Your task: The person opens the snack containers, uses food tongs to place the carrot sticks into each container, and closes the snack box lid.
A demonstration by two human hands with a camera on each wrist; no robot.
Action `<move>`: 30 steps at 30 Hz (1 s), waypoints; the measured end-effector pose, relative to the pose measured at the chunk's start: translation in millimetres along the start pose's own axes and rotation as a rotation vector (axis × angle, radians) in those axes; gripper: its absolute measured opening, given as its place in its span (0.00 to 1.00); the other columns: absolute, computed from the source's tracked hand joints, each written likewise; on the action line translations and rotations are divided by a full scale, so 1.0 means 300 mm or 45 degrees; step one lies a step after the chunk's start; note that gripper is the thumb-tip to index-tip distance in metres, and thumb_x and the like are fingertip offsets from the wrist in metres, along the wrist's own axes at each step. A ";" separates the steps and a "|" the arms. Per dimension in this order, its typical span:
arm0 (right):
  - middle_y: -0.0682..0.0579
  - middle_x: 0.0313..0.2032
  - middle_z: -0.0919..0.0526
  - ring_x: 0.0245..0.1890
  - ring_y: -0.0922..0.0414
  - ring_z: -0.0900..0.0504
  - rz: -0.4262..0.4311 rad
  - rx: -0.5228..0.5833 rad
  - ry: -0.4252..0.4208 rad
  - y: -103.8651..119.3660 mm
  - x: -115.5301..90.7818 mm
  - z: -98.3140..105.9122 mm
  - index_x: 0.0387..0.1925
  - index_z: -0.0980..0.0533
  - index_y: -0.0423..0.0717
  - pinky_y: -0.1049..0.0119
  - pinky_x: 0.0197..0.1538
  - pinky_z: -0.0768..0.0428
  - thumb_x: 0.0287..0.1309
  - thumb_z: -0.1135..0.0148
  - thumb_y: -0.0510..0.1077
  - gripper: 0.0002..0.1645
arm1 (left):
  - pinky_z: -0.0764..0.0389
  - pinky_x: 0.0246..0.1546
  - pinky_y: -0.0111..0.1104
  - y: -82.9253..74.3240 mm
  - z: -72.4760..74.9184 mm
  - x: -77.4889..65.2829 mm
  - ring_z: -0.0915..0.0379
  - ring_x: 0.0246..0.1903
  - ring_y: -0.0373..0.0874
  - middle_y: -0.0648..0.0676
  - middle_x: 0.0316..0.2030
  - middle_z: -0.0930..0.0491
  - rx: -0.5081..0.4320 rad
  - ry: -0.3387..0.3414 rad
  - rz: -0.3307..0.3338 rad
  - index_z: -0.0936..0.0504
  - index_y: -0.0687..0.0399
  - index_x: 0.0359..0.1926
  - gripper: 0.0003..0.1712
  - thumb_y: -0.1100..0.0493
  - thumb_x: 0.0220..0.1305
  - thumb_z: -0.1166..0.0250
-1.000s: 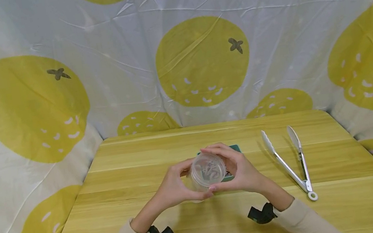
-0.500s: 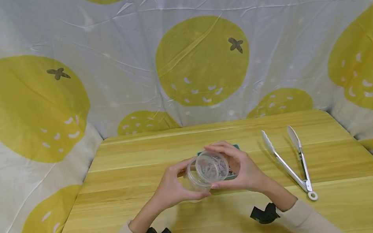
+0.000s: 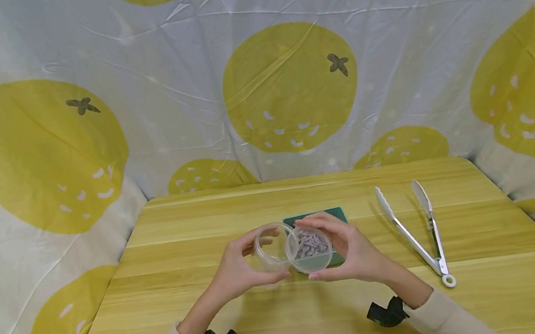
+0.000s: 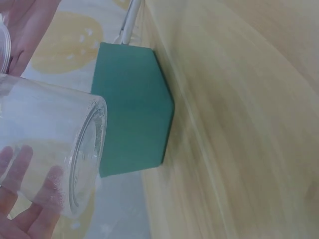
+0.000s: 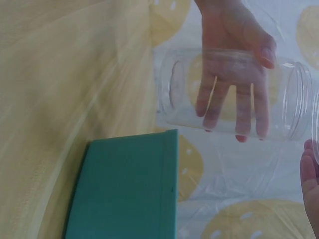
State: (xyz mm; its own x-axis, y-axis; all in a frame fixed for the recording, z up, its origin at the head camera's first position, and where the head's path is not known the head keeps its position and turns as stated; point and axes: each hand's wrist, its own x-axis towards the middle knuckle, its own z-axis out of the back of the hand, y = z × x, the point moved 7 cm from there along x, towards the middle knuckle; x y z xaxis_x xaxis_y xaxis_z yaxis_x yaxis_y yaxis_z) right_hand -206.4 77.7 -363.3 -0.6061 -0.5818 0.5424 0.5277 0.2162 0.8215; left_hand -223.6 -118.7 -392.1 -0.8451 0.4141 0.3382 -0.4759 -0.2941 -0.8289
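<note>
My left hand [image 3: 234, 270] grips a clear, see-through jar [image 5: 192, 107] round its side, its mouth facing up. The jar is lifted above the table, and nothing shows inside it. Between thumb and fingers my right hand [image 3: 358, 246] holds a round clear lid [image 3: 310, 264] by its edge, just right of the jar's mouth and overlapping it in the head view. Behind the lid stands a green box [image 4: 132, 107] with many small pale purple pieces [image 3: 313, 242] in it, partly seen through the lid.
Metal tongs [image 3: 416, 243] with white tips lie spread on the right side of the wooden table [image 3: 191, 315]. A cloth with a lemon print [image 3: 177, 105] hangs around the back and sides of the table.
The lid has come off the jar's mouth and moved right with my right hand. My left hand has shifted left with the jar, and more of the green box shows.
</note>
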 end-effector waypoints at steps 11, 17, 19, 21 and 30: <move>0.32 0.64 0.35 0.68 0.46 0.37 0.029 -0.018 0.129 -0.026 -0.013 -0.042 0.67 0.36 0.29 0.57 0.70 0.37 0.44 0.23 0.27 0.48 | 0.20 0.52 0.47 -0.075 0.044 -0.015 0.22 0.55 0.56 0.56 0.56 0.19 0.032 -0.060 -0.002 0.24 0.58 0.64 0.43 0.65 0.43 0.18; 0.38 0.64 0.33 0.68 0.47 0.36 -0.016 -0.052 0.155 -0.049 -0.022 -0.053 0.68 0.35 0.33 0.56 0.69 0.35 0.46 0.22 0.31 0.48 | 0.24 0.54 0.56 -0.060 0.054 -0.016 0.23 0.56 0.57 0.58 0.57 0.20 -0.018 -0.083 0.032 0.25 0.60 0.64 0.44 0.67 0.44 0.18; 0.41 0.65 0.33 0.67 0.47 0.36 -0.058 -0.053 0.164 -0.059 -0.027 -0.058 0.69 0.35 0.35 0.55 0.69 0.34 0.46 0.21 0.33 0.48 | 0.24 0.55 0.57 -0.051 0.057 -0.015 0.23 0.56 0.57 0.58 0.57 0.20 -0.033 -0.091 0.041 0.25 0.60 0.64 0.44 0.67 0.44 0.18; 0.42 0.64 0.33 0.67 0.47 0.36 -0.085 -0.050 0.173 -0.067 -0.030 -0.064 0.68 0.34 0.36 0.54 0.69 0.34 0.47 0.21 0.34 0.48 | 0.25 0.55 0.57 -0.041 0.060 -0.014 0.24 0.57 0.57 0.59 0.58 0.21 -0.048 -0.099 0.049 0.25 0.61 0.65 0.44 0.67 0.44 0.18; 0.45 0.63 0.30 0.64 0.47 0.31 -0.149 -0.076 0.201 -0.104 -0.044 -0.093 0.67 0.31 0.37 0.57 0.62 0.25 0.46 0.19 0.39 0.46 | 0.27 0.56 0.60 -0.008 0.069 -0.004 0.26 0.57 0.64 0.66 0.59 0.23 -0.101 -0.126 0.021 0.26 0.63 0.64 0.42 0.70 0.46 0.20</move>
State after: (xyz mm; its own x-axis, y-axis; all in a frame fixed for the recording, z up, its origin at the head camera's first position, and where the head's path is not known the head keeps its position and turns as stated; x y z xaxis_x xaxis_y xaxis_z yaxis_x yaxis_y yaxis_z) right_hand -198.3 56.7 -400.8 -0.5668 -0.7169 0.4060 0.4964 0.0961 0.8628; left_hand -226.6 -136.3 -381.1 -0.8745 0.3217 0.3630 -0.4440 -0.2298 -0.8661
